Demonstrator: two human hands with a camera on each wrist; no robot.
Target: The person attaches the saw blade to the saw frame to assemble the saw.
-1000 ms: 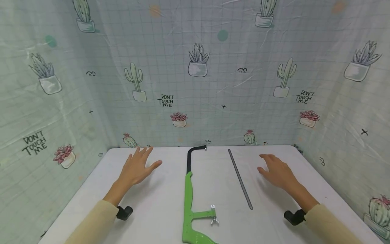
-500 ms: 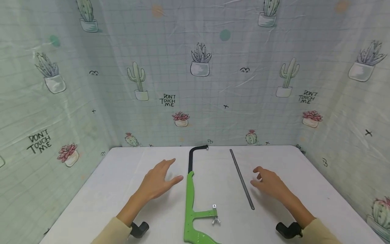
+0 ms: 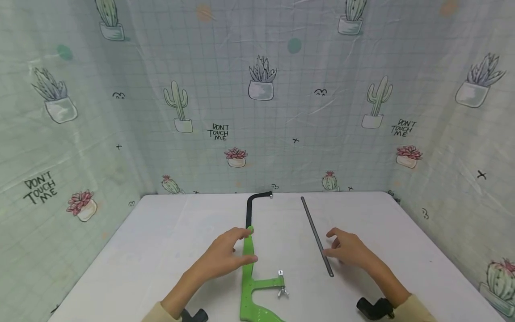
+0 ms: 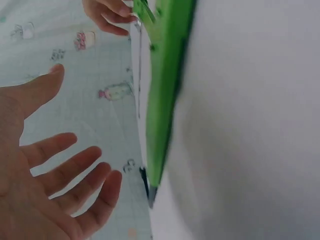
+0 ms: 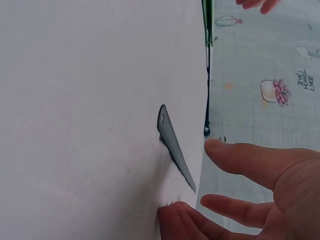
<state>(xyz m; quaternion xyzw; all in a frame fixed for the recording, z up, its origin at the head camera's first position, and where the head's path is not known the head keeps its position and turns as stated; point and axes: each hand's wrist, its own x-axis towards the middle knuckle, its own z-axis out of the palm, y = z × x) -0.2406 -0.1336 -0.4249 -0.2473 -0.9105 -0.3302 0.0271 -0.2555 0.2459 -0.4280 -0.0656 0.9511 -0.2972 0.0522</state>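
A hacksaw frame (image 3: 246, 290), green with a black bent front arm, lies lengthwise on the white table. My left hand (image 3: 217, 257) hovers over its green grip section, thumb and fingers spread apart; in the left wrist view a gap shows between the palm and the green frame (image 4: 162, 120). To the right lies a grey hacksaw blade (image 3: 313, 226), slanted on the table. My right hand (image 3: 350, 250) is at the blade's near half, with thumb and fingers bent and parted. The right wrist view shows the blade (image 5: 172, 142) just beyond the fingertips, not between them.
A silver wing nut (image 3: 283, 291) sits on the frame's short crosspiece. The white table (image 3: 193, 214) ends at a cactus-print curtain (image 3: 281, 125) behind and on both sides. Black wrist mounts (image 3: 376, 308) stick out inward from the sleeves.
My left hand has moved right and nearer me, from beside the hacksaw frame to over it. My right hand has moved left and nearer me, up to the blade, its fingers bending more.
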